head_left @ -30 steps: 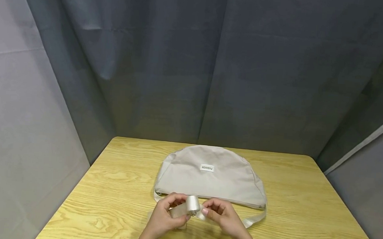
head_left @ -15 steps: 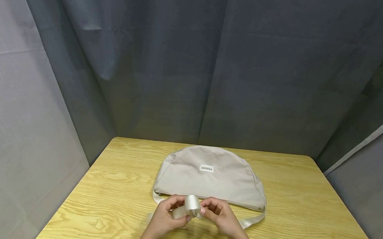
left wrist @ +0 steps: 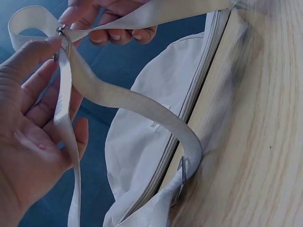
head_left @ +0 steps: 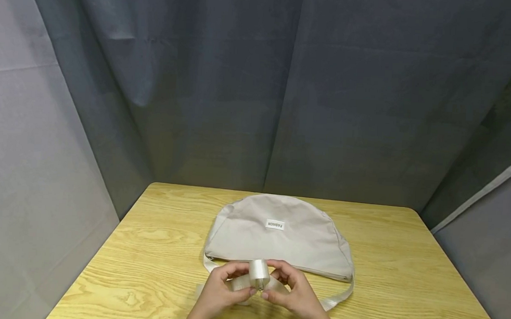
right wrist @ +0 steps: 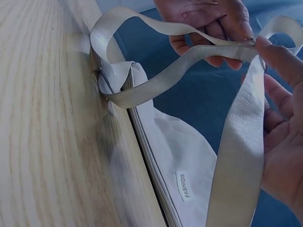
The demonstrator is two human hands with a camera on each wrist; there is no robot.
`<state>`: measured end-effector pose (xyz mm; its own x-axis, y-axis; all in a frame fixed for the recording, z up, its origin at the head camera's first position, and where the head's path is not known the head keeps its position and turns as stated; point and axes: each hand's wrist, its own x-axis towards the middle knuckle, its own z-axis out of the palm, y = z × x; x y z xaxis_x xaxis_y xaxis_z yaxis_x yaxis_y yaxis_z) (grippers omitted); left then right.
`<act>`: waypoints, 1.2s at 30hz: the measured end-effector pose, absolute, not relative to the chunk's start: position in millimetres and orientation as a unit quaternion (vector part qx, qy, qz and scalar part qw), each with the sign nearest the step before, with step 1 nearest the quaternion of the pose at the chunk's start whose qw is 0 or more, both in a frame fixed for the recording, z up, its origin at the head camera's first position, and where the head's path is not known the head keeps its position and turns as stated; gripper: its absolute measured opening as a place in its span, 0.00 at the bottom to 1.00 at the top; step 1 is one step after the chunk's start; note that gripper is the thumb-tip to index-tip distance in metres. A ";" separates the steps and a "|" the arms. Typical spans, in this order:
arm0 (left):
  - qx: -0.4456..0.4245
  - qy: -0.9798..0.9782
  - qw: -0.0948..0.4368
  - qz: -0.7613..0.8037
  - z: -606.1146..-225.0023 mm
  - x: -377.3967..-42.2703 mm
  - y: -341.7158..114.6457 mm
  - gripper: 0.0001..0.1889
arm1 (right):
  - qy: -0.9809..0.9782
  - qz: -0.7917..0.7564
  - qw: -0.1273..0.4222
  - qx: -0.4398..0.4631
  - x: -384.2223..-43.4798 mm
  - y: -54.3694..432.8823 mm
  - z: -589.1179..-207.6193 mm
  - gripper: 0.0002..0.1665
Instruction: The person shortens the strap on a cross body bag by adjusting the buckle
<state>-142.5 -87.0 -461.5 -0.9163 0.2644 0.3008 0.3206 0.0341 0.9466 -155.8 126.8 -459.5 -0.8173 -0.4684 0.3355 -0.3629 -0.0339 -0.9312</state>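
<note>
A beige half-round bag (head_left: 277, 242) with a "FASHION" label lies on the table, its zip edge toward the person. Its webbing strap (left wrist: 137, 101) rises off the table to both hands, and a bit of it stands up as a loop (head_left: 259, 271). At the base of that loop sits a small metal slide buckle (left wrist: 60, 31), partly covered by fingertips. My left hand (head_left: 220, 287) pinches the strap at the buckle between thumb and fingers. From the other side my right hand (head_left: 294, 291) pinches the strap beside the buckle, thumb close to the left thumb.
The wooden table (head_left: 146, 250) surrounds the bag. A second metal ring or buckle (left wrist: 181, 177) joins the strap near the bag's end. Dark curtains (head_left: 216, 90) hang behind, with pale cloth panels (head_left: 29, 167) at the sides.
My right hand has shifted slightly left toward the buckle, its thumb now under the loop and its forefinger reaching to the loop. The left hand stays nearly in place; the bag barely shifts.
</note>
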 end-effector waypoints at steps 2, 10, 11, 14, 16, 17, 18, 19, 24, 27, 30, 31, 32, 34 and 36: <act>-0.208 -0.720 0.026 -0.662 -462.0 -142.5 -87.3 0.19 | 0.704 -0.646 0.032 -0.292 -155.8 126.2 -460.3 0.29; -0.197 -0.726 0.019 -0.659 -462.7 -142.9 -87.9 0.19 | 0.724 -0.625 0.012 -0.291 -157.3 125.0 -464.4 0.26; -0.195 -0.725 0.016 -0.661 -462.8 -142.9 -87.9 0.19 | 0.723 -0.625 0.011 -0.294 -157.4 124.8 -464.8 0.26; -0.191 -0.723 0.012 -0.664 -462.4 -142.3 -87.6 0.19 | 0.722 -0.622 0.006 -0.301 -157.4 124.3 -465.8 0.26; -0.193 -0.722 0.012 -0.665 -462.4 -141.8 -87.3 0.19 | 0.721 -0.621 0.002 -0.307 -157.3 124.1 -466.3 0.26; -0.194 -0.721 0.013 -0.665 -462.6 -141.7 -87.3 0.19 | 0.721 -0.620 0.002 -0.309 -157.2 123.9 -466.3 0.26; -0.196 -0.721 0.014 -0.665 -462.7 -141.7 -87.3 0.19 | 0.720 -0.621 0.001 -0.310 -157.0 123.8 -466.3 0.26; -0.199 -0.720 0.016 -0.664 -462.8 -141.6 -87.3 0.19 | 0.719 -0.621 0.002 -0.311 -156.8 123.7 -466.4 0.25; -0.208 -0.728 0.023 -0.653 -463.4 -141.8 -88.0 0.18 | 0.714 -0.623 -0.001 -0.320 -156.7 122.8 -466.4 0.23; -0.202 -0.737 0.024 -0.645 -461.7 -141.7 -88.9 0.18 | 0.715 -0.619 -0.009 -0.323 -157.3 121.5 -466.3 0.22; -0.193 -0.743 0.014 -0.641 -457.0 -140.9 -89.3 0.18 | 0.723 -0.613 -0.016 -0.318 -157.3 121.1 -466.2 0.21; -0.192 -0.744 0.011 -0.640 -452.8 -139.4 -89.1 0.17 | 0.726 -0.611 -0.018 -0.314 -157.0 121.5 -466.0 0.21; -0.190 -0.745 0.007 -0.639 -448.7 -138.1 -88.8 0.17 | 0.728 -0.610 -0.020 -0.311 -156.4 122.0 -465.6 0.21; -0.187 -0.748 0.004 -0.637 -439.0 -134.2 -88.9 0.17 | 0.732 -0.609 -0.018 -0.305 -155.2 123.2 -463.9 0.21; -0.188 -0.750 0.008 -0.635 -437.6 -133.8 -90.2 0.17 | 0.735 -0.608 -0.014 -0.301 -154.1 124.7 -462.0 0.21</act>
